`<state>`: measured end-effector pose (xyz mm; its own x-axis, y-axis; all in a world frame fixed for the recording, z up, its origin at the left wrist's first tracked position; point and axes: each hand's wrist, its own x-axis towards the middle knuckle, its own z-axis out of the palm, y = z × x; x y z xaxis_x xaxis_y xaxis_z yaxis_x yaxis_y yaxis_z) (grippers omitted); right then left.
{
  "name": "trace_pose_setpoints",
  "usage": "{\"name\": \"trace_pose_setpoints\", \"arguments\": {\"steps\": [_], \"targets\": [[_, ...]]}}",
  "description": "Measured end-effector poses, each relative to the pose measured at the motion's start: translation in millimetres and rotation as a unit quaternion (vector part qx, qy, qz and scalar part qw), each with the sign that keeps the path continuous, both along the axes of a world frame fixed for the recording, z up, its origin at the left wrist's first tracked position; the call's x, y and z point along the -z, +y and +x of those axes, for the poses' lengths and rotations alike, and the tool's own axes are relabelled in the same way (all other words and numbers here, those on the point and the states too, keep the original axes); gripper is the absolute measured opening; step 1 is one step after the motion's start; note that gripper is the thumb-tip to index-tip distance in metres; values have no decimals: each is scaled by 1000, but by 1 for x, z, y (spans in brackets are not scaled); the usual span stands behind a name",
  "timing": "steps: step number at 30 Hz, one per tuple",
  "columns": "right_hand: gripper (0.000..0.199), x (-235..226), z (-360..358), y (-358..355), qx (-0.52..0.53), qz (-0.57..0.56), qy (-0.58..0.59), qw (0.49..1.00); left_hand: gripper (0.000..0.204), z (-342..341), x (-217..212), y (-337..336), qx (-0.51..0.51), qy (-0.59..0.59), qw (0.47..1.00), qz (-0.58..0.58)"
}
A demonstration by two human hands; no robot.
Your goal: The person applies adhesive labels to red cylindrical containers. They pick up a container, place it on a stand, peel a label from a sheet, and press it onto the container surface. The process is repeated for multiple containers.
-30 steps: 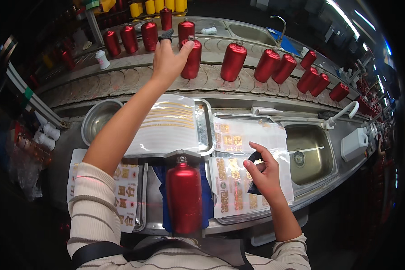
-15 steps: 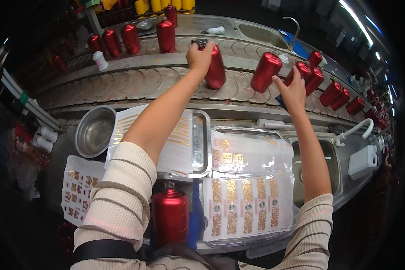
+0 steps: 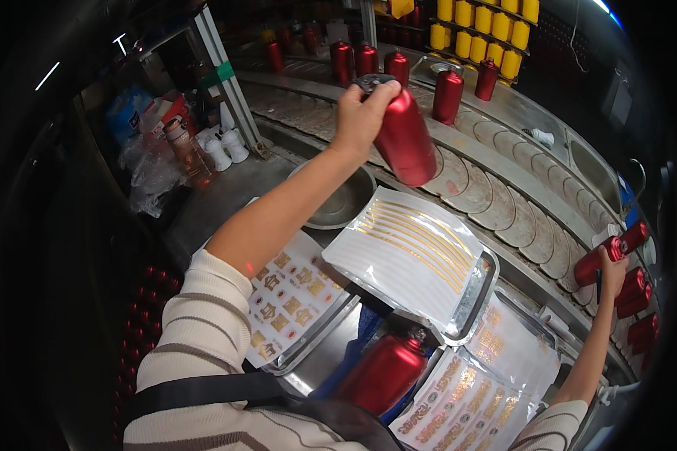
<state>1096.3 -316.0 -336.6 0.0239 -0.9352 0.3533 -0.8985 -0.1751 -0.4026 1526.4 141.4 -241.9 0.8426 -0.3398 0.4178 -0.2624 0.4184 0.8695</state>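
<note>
My left hand (image 3: 362,116) grips a shiny red bottle (image 3: 406,143) by its dark top. The bottle hangs tilted, its base over the near edge of the plated conveyor (image 3: 496,199). Far to the right, my right hand (image 3: 614,274) has its fingers closed around the neck end of another red bottle (image 3: 590,265); a thin dark strip shows beside those fingers. Close to my body leans a third red bottle (image 3: 384,372) on blue cloth. Sheets with gold strips (image 3: 421,244), gold emblems (image 3: 297,297) and gold lettering (image 3: 459,406) lie around it.
A steel bowl (image 3: 342,199) sits beneath my left forearm. Several red bottles (image 3: 447,98) stand along the far side of the conveyor, and more (image 3: 633,289) crowd the right. White bottles (image 3: 229,146) and plastic bags stand by the metal post (image 3: 229,83) at left. Yellow containers (image 3: 481,34) fill a rack behind.
The view has swung left. My left hand has tilted its red bottle, which was more upright over the conveyor. My right hand, spread beside bottles before, now closes at a bottle's neck.
</note>
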Motion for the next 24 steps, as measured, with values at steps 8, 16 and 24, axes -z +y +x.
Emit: {"name": "trace_pose_setpoints", "arguments": {"steps": [8,16,24], "targets": [[67,-36,-10,84,-299,-64,-210,929,38,129,41,183,-395,-153,875,236],[80,-140,71,279,-430,56,-198,879,67,209,105,251,-359,-92,863,343],[81,-149,175,456,-588,86,-186,782,100,28,29,218,71,-178,974,120]]}}
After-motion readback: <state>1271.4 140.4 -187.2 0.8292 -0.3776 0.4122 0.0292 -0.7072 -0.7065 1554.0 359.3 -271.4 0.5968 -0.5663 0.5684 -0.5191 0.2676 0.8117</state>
